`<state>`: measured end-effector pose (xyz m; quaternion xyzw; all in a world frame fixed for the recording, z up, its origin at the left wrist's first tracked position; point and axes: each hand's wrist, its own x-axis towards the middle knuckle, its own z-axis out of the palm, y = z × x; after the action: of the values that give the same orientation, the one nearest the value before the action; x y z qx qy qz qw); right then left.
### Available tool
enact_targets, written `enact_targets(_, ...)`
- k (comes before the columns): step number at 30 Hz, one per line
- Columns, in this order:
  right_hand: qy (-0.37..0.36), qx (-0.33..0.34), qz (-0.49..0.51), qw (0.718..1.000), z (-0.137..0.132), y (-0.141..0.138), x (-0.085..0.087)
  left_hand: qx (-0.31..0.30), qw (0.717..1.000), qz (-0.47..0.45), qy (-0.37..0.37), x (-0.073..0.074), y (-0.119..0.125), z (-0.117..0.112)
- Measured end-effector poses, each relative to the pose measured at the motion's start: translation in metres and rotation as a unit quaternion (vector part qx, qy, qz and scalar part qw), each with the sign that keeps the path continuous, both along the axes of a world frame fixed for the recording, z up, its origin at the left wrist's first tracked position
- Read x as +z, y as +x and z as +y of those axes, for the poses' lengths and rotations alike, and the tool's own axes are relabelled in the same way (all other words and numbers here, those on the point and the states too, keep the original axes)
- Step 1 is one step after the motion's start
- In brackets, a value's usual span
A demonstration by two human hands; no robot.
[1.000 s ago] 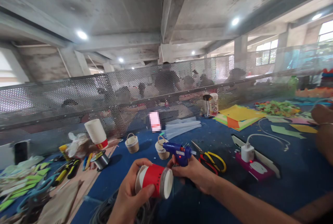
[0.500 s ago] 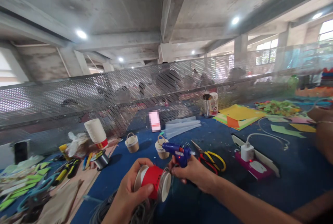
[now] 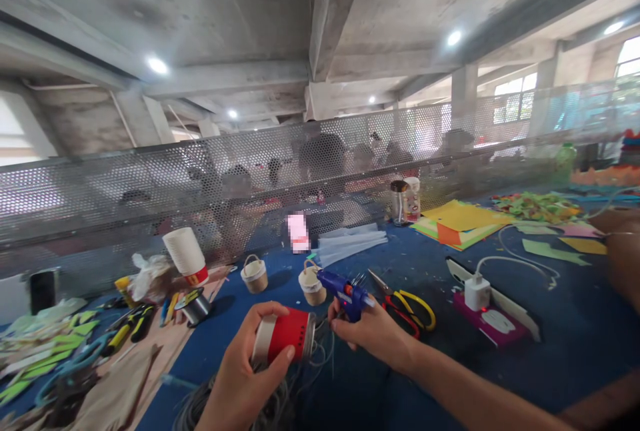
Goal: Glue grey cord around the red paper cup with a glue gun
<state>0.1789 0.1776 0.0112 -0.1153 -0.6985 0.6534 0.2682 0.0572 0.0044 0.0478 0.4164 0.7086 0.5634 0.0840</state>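
Note:
My left hand (image 3: 240, 371) is wrapped round a red and white paper cup (image 3: 283, 341) lying on its side, base toward the right. My right hand (image 3: 373, 334) grips a blue glue gun (image 3: 345, 291), its nozzle pointing left, close to the cup's base. Grey cord (image 3: 320, 351) hangs from the cup's base down to a loose coil (image 3: 200, 407) under my left hand.
On the blue table (image 3: 410, 264) lie yellow-handled scissors (image 3: 407, 307), two small woven baskets (image 3: 254, 275), a stack of paper cups (image 3: 186, 256), a white charger on a power strip (image 3: 477, 292), coloured paper (image 3: 460, 221) and tools at left. A perforated metal screen (image 3: 150, 197) runs behind; people sit beyond it.
The cup has turned in my left hand so its white base faces away more, and the glue gun has dropped closer to it. Cord now trails from the base.

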Motion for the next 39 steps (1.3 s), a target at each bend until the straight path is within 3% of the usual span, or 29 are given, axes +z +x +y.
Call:
enact_targets(6, -0.019, 0.002, 0.041, 0.999, 0.001, 0.002, -0.001, 0.017, 1.0, 0.008, 0.01, 0.0, 0.003, 0.0)
enact_targets(10, -0.013, -0.009, 0.05, 0.999, -0.005, 0.007, 0.005, 0.067, 0.992, 0.096, 0.054, -0.007, 0.001, 0.002)
enact_targets(17, -0.019, 0.022, 0.008, 1.0, -0.021, 0.016, 0.011, 0.156, 0.959, 0.238, 0.015, -0.024, -0.017, 0.002)
enact_targets(22, 0.009, 0.013, -0.06, 0.998, -0.023, 0.018, 0.007, 0.17, 0.943, 0.285, 0.016, -0.026, -0.024, 0.002)
enact_targets(39, 0.035, 0.024, -0.068, 0.997, -0.023, 0.018, 0.008, 0.199, 0.944, 0.263, 0.001, -0.026, -0.023, 0.003)
